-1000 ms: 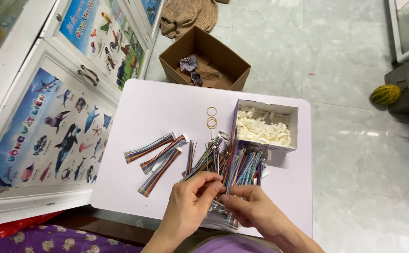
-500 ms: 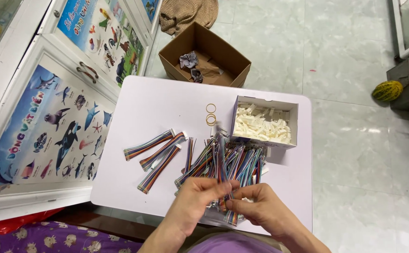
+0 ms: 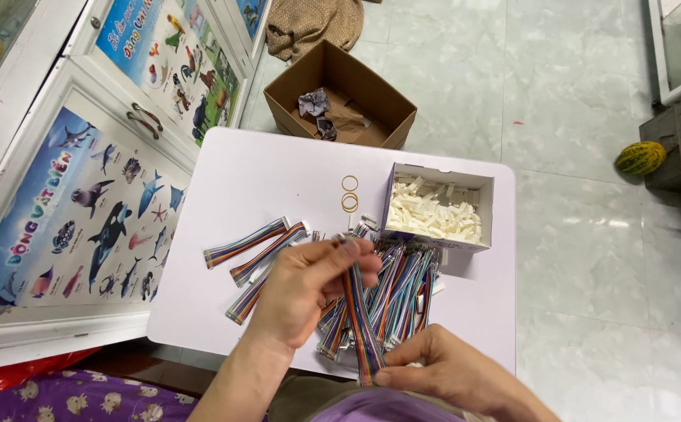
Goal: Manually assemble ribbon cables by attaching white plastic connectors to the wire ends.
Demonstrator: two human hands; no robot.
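Left hand (image 3: 309, 285) pinches the top end of one striped ribbon cable (image 3: 360, 320); right hand (image 3: 442, 371) pinches its bottom end, cable stretched between. Directly behind lies the loose cable pile (image 3: 391, 301) on the table (image 3: 262, 180). Risk: connector snags neighbouring cables, dragging them toward the edge.

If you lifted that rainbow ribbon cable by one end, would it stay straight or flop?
The rainbow ribbon cable probably flops: it is thin and flat, and the left hand and right hand each hold an end. Likely light, and unlikely to roll.
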